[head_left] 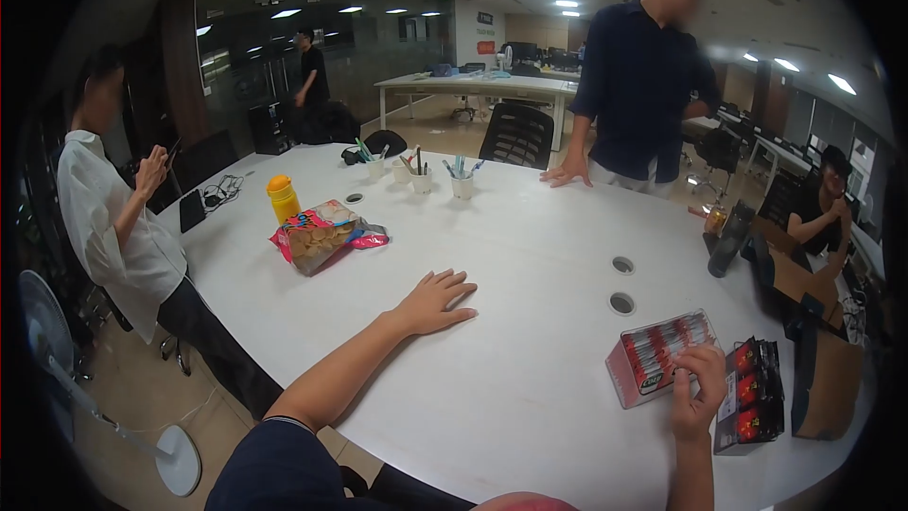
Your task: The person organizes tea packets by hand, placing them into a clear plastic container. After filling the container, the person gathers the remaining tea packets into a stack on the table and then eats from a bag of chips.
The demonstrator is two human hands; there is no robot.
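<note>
My left hand (435,303) lies palm down on the white table (511,388), its fingers stretched out and nothing in them. On the right, my right hand (698,380) is at the near right edge of a clear plastic box (626,371) packed with red-and-silver sachets (670,339). Its fingers are curled with the thumb close to them; whether they pinch a sachet or the box wall is hidden. Just right of that hand stands a dark box (728,426) holding black-and-red packets (754,388).
An opened chip bag (326,238) and a yellow bottle (282,199) stand at left. White cups (462,187) with pens are at the back. A dark tumbler (730,241) and cardboard box (821,383) line the right. A person (634,85) leans a hand on the far edge.
</note>
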